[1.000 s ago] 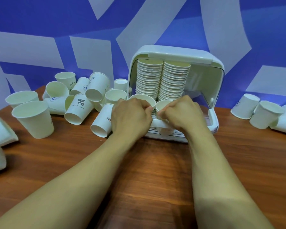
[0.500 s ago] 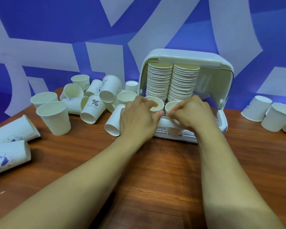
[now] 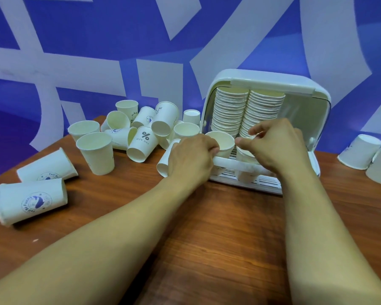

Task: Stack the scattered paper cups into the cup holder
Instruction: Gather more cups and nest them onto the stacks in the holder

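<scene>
The white cup holder (image 3: 271,81) stands open at the back of the wooden table, with two leaning stacks of paper cups (image 3: 246,111) inside it. My left hand (image 3: 190,159) grips the front cup of the left stack (image 3: 223,143) at its rim. My right hand (image 3: 277,146) pinches the rim of the front cup of the right stack (image 3: 244,150), which it mostly hides. Both front cups sit behind the holder's white front bar (image 3: 233,164).
Several loose cups (image 3: 141,133) lie piled left of the holder, some upright, some on their sides. Two printed cups (image 3: 31,201) lie near the table's left edge. Upside-down cups (image 3: 359,150) stand at the right. A blue and white wall rises behind the table.
The view has shifted left, so the holder now sits further right. My right hand's fingers have lifted to the right cup's rim. My left hand stays on the left cup.
</scene>
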